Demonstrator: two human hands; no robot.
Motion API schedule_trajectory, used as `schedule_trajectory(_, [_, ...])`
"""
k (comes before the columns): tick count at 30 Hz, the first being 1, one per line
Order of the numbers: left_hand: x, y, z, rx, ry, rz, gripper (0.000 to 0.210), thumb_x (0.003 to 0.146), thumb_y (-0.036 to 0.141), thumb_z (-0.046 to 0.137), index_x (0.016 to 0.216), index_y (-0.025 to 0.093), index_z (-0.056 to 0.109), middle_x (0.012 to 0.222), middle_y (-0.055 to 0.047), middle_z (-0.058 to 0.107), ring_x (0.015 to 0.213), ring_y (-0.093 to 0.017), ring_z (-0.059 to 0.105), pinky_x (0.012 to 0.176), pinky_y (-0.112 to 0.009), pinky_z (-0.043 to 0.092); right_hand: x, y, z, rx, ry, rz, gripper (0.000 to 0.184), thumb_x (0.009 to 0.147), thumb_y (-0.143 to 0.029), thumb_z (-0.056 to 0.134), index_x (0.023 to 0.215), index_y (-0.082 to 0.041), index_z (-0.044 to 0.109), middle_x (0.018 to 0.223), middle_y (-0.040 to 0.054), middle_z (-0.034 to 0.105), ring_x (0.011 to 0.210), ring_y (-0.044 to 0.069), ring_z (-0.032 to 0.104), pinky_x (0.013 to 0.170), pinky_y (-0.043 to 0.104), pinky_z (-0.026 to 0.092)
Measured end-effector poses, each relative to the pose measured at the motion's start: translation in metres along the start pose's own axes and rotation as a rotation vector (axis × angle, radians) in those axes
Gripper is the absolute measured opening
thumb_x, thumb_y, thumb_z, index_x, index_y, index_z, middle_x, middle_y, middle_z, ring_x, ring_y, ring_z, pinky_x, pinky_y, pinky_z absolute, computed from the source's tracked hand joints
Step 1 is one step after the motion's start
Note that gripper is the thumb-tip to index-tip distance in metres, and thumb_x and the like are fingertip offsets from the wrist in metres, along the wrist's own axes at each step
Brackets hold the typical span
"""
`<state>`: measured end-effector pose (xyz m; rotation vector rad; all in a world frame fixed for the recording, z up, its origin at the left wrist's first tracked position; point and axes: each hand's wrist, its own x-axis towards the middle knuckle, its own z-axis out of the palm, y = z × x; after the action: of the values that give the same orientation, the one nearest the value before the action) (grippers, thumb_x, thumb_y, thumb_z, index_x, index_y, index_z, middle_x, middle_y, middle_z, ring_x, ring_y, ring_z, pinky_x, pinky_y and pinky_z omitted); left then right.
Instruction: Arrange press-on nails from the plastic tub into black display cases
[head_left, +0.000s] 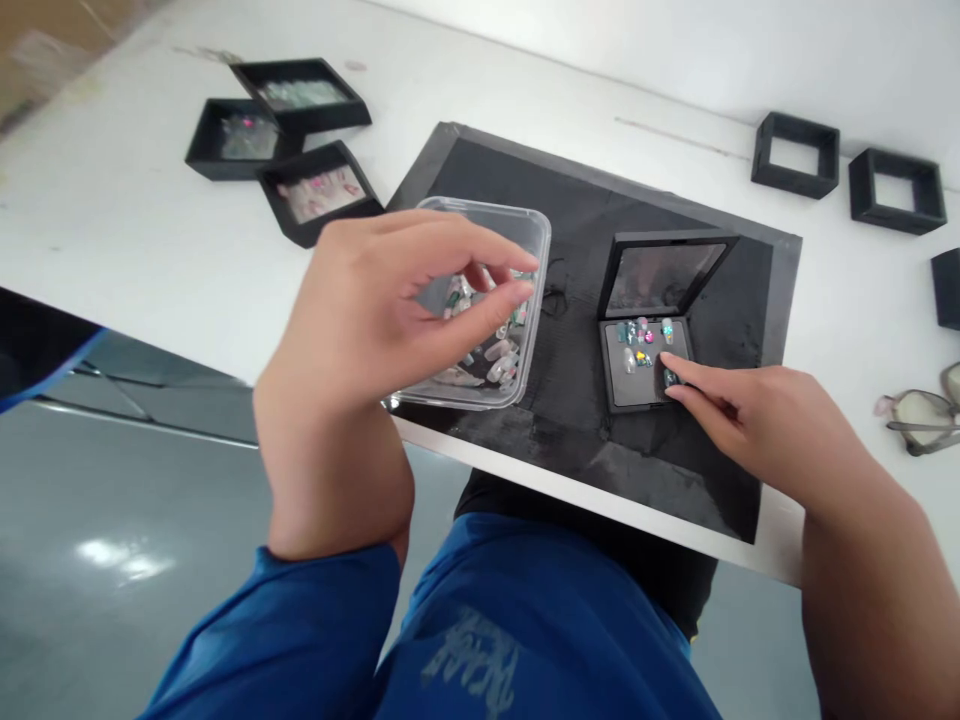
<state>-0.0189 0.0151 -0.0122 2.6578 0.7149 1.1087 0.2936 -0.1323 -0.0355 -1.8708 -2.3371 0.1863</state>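
Note:
My right hand (780, 430) reaches into a black display case (641, 402), thumb and index finger closed around a dark green press-on nail (670, 378) at the grey pad. Several decorated press-on nails (629, 360) sit on that pad, some teal, one with a pink gem, one with a yellow piece. The case's windowed lid (667, 275) stands raised. Over a clear plastic tub (541, 300) hovers my left hand (375, 310), thumb and index tips slightly apart, with nothing plainly held. Loose press-on nails (501, 350) lie inside the tub, partly hidden by this hand.
A black mat (585, 200) lies under the tub and case on the white table (135, 220). At the left, black boxes (311, 195) holding nails lean together. Black square frames (795, 155) stand at the right, with eyeglasses (919, 420) near the right edge.

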Motion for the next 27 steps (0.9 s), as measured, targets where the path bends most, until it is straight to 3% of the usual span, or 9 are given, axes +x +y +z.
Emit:
schedule_trajectory(5, [-0.008, -0.012, -0.016, 0.085, -0.214, -0.026, 0.026, 0.103, 0.047, 0.071, 0.111, 0.024, 0.080, 0.100, 0.002, 0.085, 0.084, -0.011, 0.075, 0.068, -0.022, 0.051, 0.003, -0.006, 0.002, -0.043, 0.095, -0.013, 0.047, 0.113, -0.044, 0.048, 0.131, -0.019, 0.083, 0.046, -0.0038, 0.054, 0.039, 0.014, 0.037, 0.047, 0.029, 0.033])
schedule_trajectory(9, [-0.011, -0.020, -0.035, 0.136, -0.373, -0.051, 0.047, 0.109, 0.061, 0.052, 0.118, 0.025, 0.080, 0.109, -0.001, 0.085, 0.086, -0.015, 0.071, 0.069, -0.025, 0.045, 0.005, -0.005, 0.003, -0.002, 0.134, -0.011, 0.041, 0.111, -0.041, 0.055, 0.132, -0.020, 0.083, 0.048, -0.0046, 0.053, 0.041, 0.013, 0.039, 0.047, 0.027, 0.034])
schedule_trajectory(13, [-0.015, -0.018, -0.042, 0.168, -0.368, -0.098, 0.048, 0.111, 0.057, 0.045, 0.116, 0.026, 0.082, 0.108, 0.000, 0.085, 0.085, -0.015, 0.068, 0.069, -0.026, 0.041, 0.007, -0.001, 0.004, 0.073, 0.124, 0.037, 0.040, 0.109, -0.046, 0.057, 0.129, -0.025, 0.084, 0.047, -0.0055, 0.050, 0.042, 0.012, 0.040, 0.047, 0.026, 0.035])
schedule_trajectory(18, [-0.024, -0.007, -0.040, 0.319, -0.411, -0.235, 0.047, 0.113, 0.056, 0.046, 0.124, 0.025, 0.079, 0.114, 0.000, 0.083, 0.091, -0.013, 0.064, 0.072, -0.026, 0.031, 0.008, 0.001, 0.004, 0.188, 0.108, 0.152, 0.037, 0.102, -0.045, 0.070, 0.127, -0.022, 0.084, 0.055, -0.0057, 0.054, 0.047, 0.011, 0.045, 0.051, 0.026, 0.040])
schedule_trajectory(24, [-0.023, -0.012, -0.035, 0.313, -0.504, -0.102, 0.052, 0.111, 0.062, 0.045, 0.136, 0.026, 0.074, 0.112, -0.005, 0.083, 0.089, -0.020, 0.067, 0.079, -0.030, 0.042, 0.007, 0.002, 0.005, 0.223, 0.152, 0.174, 0.025, 0.098, -0.045, 0.075, 0.107, -0.025, 0.087, 0.054, -0.0069, 0.049, 0.048, 0.010, 0.044, 0.052, 0.026, 0.039])
schedule_trajectory(27, [-0.021, -0.013, -0.030, 0.333, -0.536, -0.074, 0.048, 0.110, 0.058, 0.049, 0.137, 0.027, 0.074, 0.098, -0.005, 0.081, 0.082, -0.020, 0.067, 0.073, -0.028, 0.044, 0.008, 0.002, 0.007, 0.190, 0.186, 0.143, 0.027, 0.100, -0.046, 0.073, 0.109, -0.026, 0.088, 0.055, -0.0051, 0.054, 0.048, 0.011, 0.047, 0.052, 0.027, 0.040])
